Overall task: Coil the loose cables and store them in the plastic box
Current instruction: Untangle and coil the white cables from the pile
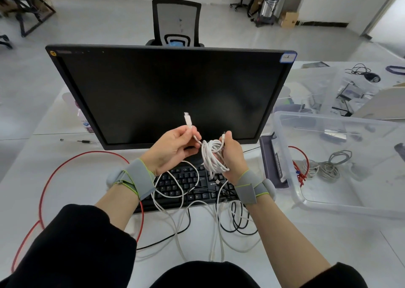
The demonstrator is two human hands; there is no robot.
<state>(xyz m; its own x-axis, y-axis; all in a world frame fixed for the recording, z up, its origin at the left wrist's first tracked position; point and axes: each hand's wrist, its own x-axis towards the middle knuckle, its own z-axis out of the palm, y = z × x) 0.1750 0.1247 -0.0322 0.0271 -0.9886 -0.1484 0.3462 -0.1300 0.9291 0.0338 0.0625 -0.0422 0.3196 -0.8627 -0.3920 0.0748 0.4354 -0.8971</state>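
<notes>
My right hand (232, 154) grips a coiled white cable (213, 156) held up in front of the monitor. My left hand (175, 147) pinches the free end of that cable just below its white plug (188, 119), which points upward. A clear plastic box (291, 178) stands open on the table to the right, with a grey coiled cable (331, 167) and a red cable end (301, 173) inside. Loose white cables (175, 191), a black cable (236, 224) and a long red cable (57, 173) lie over the keyboard and the table's near part.
A large black monitor (168, 94) stands straight ahead, with a black keyboard (192, 184) below my hands. The box's purple-handled lid part (271, 162) sits beside the keyboard. More clear containers (328, 90) and a small black device lie at the back right. An office chair (176, 22) is behind the monitor.
</notes>
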